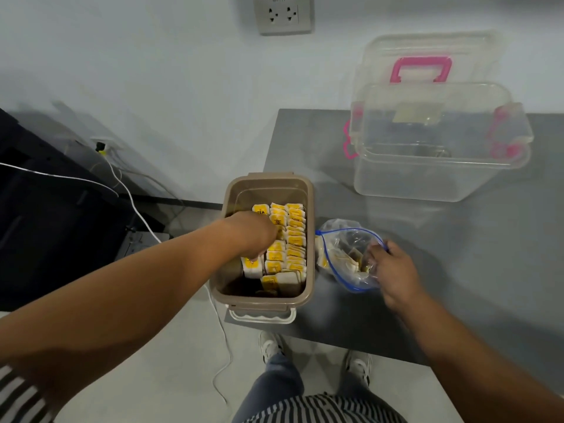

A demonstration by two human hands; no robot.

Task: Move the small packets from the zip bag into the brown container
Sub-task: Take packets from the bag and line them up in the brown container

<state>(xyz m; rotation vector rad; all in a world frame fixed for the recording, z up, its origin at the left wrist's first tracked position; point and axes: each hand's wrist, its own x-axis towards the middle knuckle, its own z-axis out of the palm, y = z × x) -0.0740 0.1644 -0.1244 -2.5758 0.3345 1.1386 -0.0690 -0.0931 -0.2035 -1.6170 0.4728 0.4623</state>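
Your left hand (253,236) reaches into the brown container (309,239), grip hidden, over packets (294,239) marked "TEA"; your right hand (393,270) pinches the zip bag (341,239).

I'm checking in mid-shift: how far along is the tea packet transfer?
Mostly done: the brown container already holds rows of yellow packets. In hand: the left hand is down among them, seemingly placing one, while the right hand is at the mouth of the zip bag. Left: a few packets still show inside the bag.
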